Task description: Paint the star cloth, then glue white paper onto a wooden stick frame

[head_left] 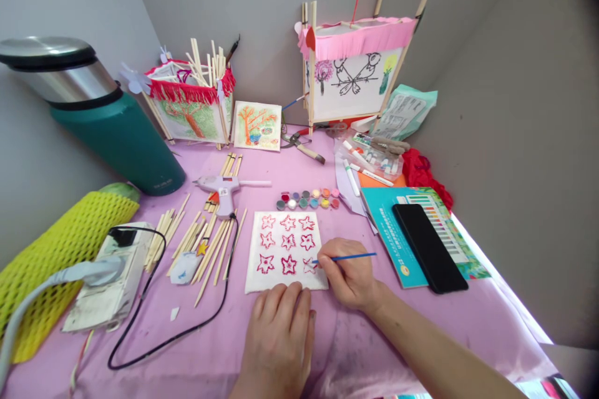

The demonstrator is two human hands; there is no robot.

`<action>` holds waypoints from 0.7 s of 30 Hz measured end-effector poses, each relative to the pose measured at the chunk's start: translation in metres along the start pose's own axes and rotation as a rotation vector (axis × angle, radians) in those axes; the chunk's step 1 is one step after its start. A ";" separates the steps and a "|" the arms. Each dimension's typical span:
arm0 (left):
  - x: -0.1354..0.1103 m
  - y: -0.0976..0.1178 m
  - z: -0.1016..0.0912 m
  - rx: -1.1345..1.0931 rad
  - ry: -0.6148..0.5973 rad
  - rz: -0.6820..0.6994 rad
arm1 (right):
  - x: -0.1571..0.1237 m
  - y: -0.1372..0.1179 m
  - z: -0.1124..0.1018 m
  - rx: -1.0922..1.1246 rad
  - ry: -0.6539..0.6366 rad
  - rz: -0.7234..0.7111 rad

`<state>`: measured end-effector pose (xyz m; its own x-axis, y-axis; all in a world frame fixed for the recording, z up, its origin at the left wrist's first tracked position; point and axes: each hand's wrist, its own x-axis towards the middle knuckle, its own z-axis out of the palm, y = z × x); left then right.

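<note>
My right hand (349, 273) pinches a thin blue paintbrush (358, 256), its tip at the lower right star on a white square sheet (286, 283). Rows of red star outlines (288, 241) cover the sheet; the lower right one looks fainter than the rest. Flat on the sheet's near edge lies my left hand (279, 330), fingers stretched out and holding nothing. Just beyond the sheet stand two rows of small paint pots (304, 204) in several colours.
Left are a glue gun (224, 190) with a black cord, wooden sticks (213, 255), a power strip (112, 287) and a tall green bottle (121, 143). A phone (430, 248) rests on a blue book (386, 230) at right. Paper lanterns (360, 84), pliers (306, 146) and markers (372, 156) stand behind.
</note>
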<state>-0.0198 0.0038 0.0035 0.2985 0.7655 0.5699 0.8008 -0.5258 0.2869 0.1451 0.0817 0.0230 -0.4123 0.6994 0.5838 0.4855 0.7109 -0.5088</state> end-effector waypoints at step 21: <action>0.000 0.000 0.000 0.011 -0.003 0.002 | 0.003 -0.004 -0.001 -0.012 0.028 -0.044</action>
<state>-0.0197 0.0035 0.0034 0.3015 0.7658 0.5681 0.8061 -0.5229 0.2771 0.1431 0.0806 0.0276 -0.4123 0.6648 0.6229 0.4769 0.7401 -0.4742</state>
